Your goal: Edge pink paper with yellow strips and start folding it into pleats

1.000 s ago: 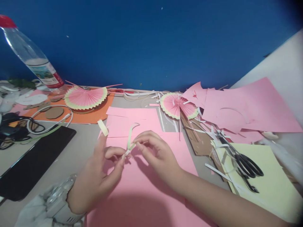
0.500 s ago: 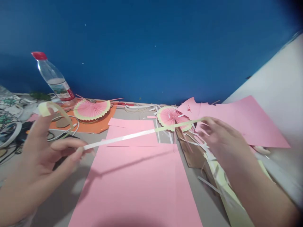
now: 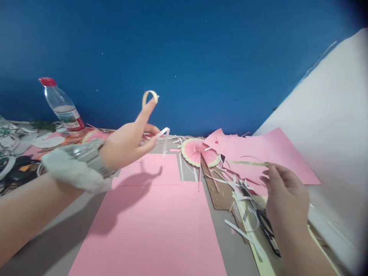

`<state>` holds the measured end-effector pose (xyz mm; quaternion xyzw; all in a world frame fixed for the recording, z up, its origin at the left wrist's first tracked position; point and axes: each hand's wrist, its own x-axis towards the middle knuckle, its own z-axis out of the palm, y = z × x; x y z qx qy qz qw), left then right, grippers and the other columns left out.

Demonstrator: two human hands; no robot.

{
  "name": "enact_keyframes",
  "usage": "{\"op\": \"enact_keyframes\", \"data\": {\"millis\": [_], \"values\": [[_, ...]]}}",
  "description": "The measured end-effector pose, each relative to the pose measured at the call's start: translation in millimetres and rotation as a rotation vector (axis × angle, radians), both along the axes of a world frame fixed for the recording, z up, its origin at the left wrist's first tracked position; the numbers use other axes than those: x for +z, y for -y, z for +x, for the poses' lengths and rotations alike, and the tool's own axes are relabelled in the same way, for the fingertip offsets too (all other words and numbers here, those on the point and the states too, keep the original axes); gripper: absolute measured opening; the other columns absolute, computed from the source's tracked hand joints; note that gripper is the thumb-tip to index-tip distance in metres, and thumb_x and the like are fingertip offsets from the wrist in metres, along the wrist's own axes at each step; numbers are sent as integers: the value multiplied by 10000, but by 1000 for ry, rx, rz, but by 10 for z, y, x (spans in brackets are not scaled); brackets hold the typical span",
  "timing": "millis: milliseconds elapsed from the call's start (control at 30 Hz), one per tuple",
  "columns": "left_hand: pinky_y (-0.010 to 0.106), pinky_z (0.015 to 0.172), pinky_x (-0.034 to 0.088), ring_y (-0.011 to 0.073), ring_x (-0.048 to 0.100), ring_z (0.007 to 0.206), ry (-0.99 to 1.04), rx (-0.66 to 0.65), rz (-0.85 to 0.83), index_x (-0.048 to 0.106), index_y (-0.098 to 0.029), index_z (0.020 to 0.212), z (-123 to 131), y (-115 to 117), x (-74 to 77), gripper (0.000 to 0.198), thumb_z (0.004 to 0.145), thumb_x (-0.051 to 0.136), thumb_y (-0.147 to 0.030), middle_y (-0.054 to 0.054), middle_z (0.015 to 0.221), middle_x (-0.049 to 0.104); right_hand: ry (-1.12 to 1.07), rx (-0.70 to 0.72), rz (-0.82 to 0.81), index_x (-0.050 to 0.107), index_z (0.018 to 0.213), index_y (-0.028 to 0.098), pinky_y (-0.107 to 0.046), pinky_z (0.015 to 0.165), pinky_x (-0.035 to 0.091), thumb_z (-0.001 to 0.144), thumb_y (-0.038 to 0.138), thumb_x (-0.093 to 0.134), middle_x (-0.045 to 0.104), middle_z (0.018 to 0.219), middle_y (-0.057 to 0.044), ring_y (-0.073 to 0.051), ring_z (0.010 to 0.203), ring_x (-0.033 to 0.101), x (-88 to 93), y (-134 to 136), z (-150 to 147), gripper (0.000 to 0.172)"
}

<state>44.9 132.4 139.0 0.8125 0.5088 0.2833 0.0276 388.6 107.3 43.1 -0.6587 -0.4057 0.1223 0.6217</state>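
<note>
Pinching a narrow white strip (image 3: pixel 166 142) between thumb and finger: left hand (image 3: pixel 128 143), grip narrow. Paper or tape, can't tell. Strip folds over at the pinch, free end hangs down. Same hand's index finger points up, curled pale-yellow strip (image 3: pixel 145 96) at its tip, above the pinch.

Right hand (image 3: pixel 287 197) also in a narrow pinch, holding one end of a thin pale-green strip (image 3: pixel 250 163). Strip runs out leftward from the fingertips. The two grips are well apart, strips not touching each other.

Below the left grip: large flat pink paper sheet (image 3: pixel 152 230), hand's shadow across it. Between the grips: round pleated pink paper fan with yellow rim (image 3: pixel 189 151), brown flat cardboard piece (image 3: pixel 216 193) just nearer. Just below and left of the right grip: black-handled metal scissors (image 3: pixel 266 226), partly hidden by that hand. Behind right grip: angular pink paper sheet (image 3: pixel 277 153). Far left of left grip: clear plastic bottle with red cap (image 3: pixel 63 103), tilted in view.
</note>
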Motion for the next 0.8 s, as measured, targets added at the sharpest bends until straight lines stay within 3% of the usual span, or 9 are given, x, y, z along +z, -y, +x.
{"op": "enact_keyframes", "data": {"millis": [167, 300, 433, 500, 533, 633, 733, 800], "values": [[267, 602, 442, 150, 622, 638, -55, 3, -15, -32, -228, 1449, 181, -130, -35, 771, 854, 459, -236, 44, 1095, 675, -20, 86, -63, 636, 899, 224, -360, 788, 462, 759, 447, 601, 595, 836, -13, -160, 755, 555, 8, 54, -37, 265], [271, 604, 432, 176, 627, 696, -33, 17, 34, 31, -205, 1452, 127, -96, -59, 727, 854, 444, -210, 25, 963, 700, -18, 126, -115, 624, 899, 245, -344, 769, 446, 768, 431, 600, 595, 856, -39, -183, 768, 561, 91, 97, -72, 229], [249, 564, 440, 144, 584, 640, 160, -21, 13, 33, -211, 1448, 49, 27, -121, 733, 856, 464, -239, 17, 886, 670, 26, 108, -132, 606, 892, 246, -352, 779, 431, 779, 400, 592, 588, 872, -53, -207, 801, 566, 178, 135, -160, 192], [253, 606, 487, 144, 599, 694, 259, -49, -15, -55, -230, 1442, 61, 201, -199, 756, 875, 444, -252, 28, 923, 664, 75, 122, -129, 598, 883, 247, -342, 805, 431, 787, 365, 590, 591, 920, -55, -220, 885, 566, 214, 176, -252, 152], [291, 707, 512, 155, 618, 768, 388, -72, -74, -47, -250, 1442, 88, 324, -247, 741, 885, 442, -249, 38, 960, 666, 124, 140, -119, 596, 874, 248, -336, 813, 434, 794, 345, 585, 593, 941, -53, -223, 921, 564, 231, 209, -314, 126], [341, 796, 551, 166, 643, 904, 667, -103, -352, -96, -334, 1434, 250, 776, -400, 702, 934, 395, -288, 44, 1136, 645, 431, 275, -25, 599, 850, 250, -344, 816, 456, 834, 281, 543, 603, 936, -44, -215, 927, 572, 279, 376, -547, 66], [400, 865, 541, 210, 560, 1133, 740, -276, -512, -190, -354, 1408, 460, 1172, -514, 716, 951, 361, -344, 46, 1259, 589, 701, 455, 145, 607, 889, 251, -349, 783, 493, 823, 192, 536, 613, 904, -44, -202, 867, 602, 320, 628, -794, 115], [460, 931, 494, 209, 555, 1147, 772, -269, -526, -234, -342, 1394, 566, 1328, -568, 671, 972, 287, -309, 44, 1209, 627, 814, 567, 270, 616, 945, 264, -337, 778, 510, 781, 133, 572, 648, 890, -32, -193, 824, 630, 327, 795, -928, 214]]}}
